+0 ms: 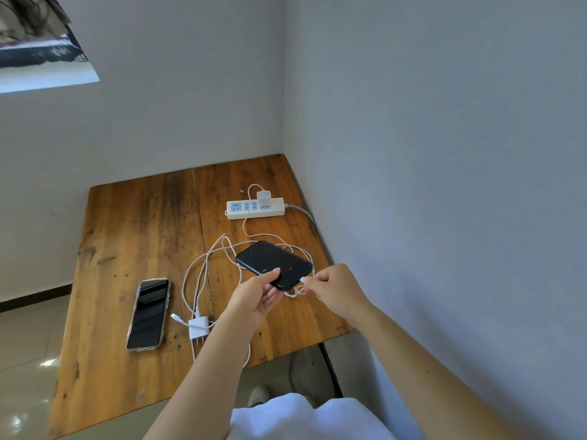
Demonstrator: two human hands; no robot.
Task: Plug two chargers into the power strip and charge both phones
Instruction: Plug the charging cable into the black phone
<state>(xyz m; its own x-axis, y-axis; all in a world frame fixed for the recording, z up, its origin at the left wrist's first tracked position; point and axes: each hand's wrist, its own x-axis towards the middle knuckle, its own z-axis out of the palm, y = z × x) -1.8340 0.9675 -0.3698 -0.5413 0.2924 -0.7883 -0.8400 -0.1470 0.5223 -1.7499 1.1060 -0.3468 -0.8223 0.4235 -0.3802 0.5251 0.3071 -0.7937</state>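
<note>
Above the table, left hand grips black phone; right hand pinches cable plug.

The left hand covers the near corner of the black phone, and its forearm hides part of the loose charger's cable. The connector pinched in the right hand meets the phone's end, but whether it is seated is too small to tell. The poster is cut off at the top-left edge.
</note>
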